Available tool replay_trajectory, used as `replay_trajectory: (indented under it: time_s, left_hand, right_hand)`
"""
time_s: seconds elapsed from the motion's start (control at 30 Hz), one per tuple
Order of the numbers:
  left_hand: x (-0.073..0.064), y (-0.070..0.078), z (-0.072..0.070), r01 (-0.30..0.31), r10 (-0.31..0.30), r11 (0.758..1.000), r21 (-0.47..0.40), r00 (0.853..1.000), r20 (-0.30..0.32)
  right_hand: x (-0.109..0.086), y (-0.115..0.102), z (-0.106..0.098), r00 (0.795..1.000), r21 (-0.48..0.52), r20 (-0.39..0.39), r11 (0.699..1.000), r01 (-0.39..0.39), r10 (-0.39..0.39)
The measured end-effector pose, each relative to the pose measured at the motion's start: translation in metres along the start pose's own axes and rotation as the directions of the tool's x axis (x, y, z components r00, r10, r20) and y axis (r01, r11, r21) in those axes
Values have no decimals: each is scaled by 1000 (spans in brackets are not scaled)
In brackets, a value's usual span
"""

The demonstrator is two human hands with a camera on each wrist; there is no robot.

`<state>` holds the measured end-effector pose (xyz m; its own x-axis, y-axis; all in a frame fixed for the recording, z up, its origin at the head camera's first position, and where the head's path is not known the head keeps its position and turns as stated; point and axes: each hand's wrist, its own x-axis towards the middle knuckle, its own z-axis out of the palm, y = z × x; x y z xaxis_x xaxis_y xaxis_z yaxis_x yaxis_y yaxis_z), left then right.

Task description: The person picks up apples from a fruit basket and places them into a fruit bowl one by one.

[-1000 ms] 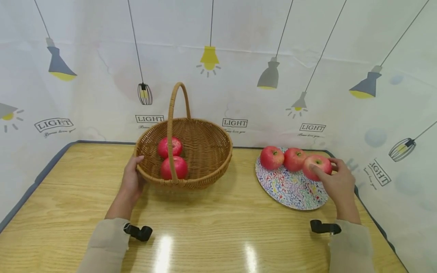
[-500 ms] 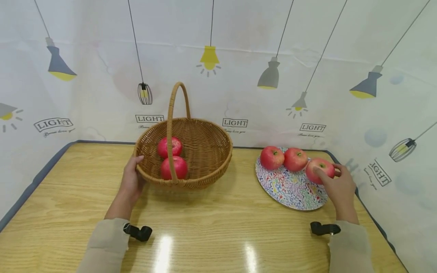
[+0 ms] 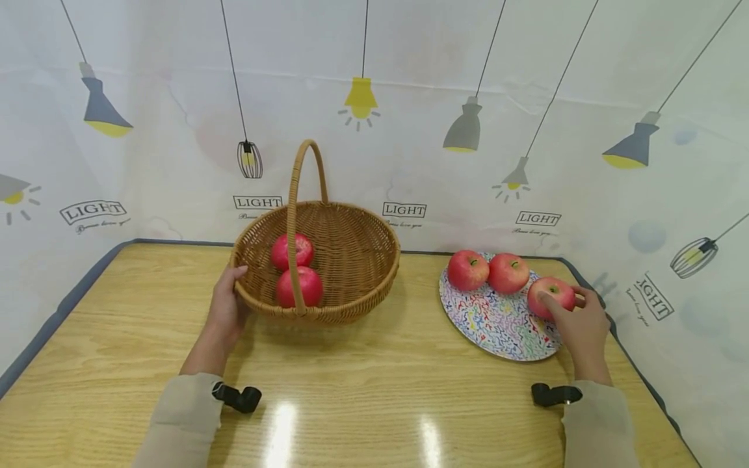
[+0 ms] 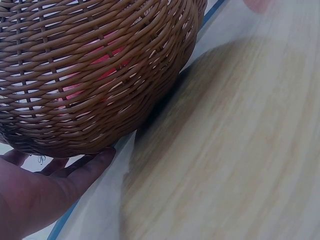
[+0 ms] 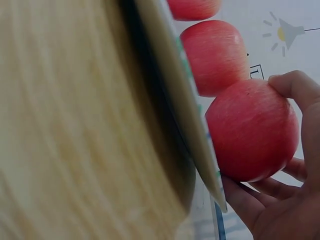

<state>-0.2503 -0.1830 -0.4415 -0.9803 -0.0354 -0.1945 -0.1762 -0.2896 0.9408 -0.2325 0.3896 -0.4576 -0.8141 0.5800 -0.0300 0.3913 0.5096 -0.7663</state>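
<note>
My left hand (image 3: pixel 227 300) holds the left side of a brown wicker basket (image 3: pixel 365 292), its thumb at the rim. Fingers (image 4: pixel 95 165) lie against the woven wall in the left wrist view. Two red apples, a front one (image 3: pixel 300 287) and a rear one (image 3: pixel 292 251), sit inside the basket behind its tall arched handle (image 3: pixel 294 195). Over on the right, my right hand (image 3: pixel 585 325) grips a red apple (image 5: pixel 252 130) between thumb and fingers, at the right edge of a round plate (image 3: pixel 497 328) with a colourful squiggle pattern.
Two more apples, a left one (image 3: pixel 468 270) and a middle one (image 3: pixel 508 273), rest at the plate's back edge. Everything stands on a light wooden table (image 3: pixel 351 390). A white backdrop (image 3: pixel 409 162) printed with lamps rises right behind basket and plate.
The right hand has shifted its apple slightly right and toward the person, opening a small gap from the middle apple. The left hand and the basket have stayed in place.
</note>
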Motion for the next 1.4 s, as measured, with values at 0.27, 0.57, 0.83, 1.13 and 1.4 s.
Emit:
replay_trajectory:
  time_s: [0.27,0.57,0.83,1.13,1.4]
  left_hand:
    - [-1,0,0,-3,3,1000,-10,1000,2]
    - [-1,0,1,6,-6,1000,1,1000,-3]
    - [-3,0,1,8,-8,1000,13,1000,-9]
    - [-3,-2,1,-2,2,1000,14,1000,-14]
    - [-3,-1,1,16,-16,999,28,1000,-12]
  right_hand:
    - [1,1,1,1000,-9,9,1000,-10,10]
    - [1,1,3,1000,-23,4,1000,15,-15]
    - [3,2,3,1000,-8,14,1000,13,-13]
    - [3,3,7,1000,11,20,1000,22,-22]
    - [6,4,7,999,0,36,1000,2,-2]
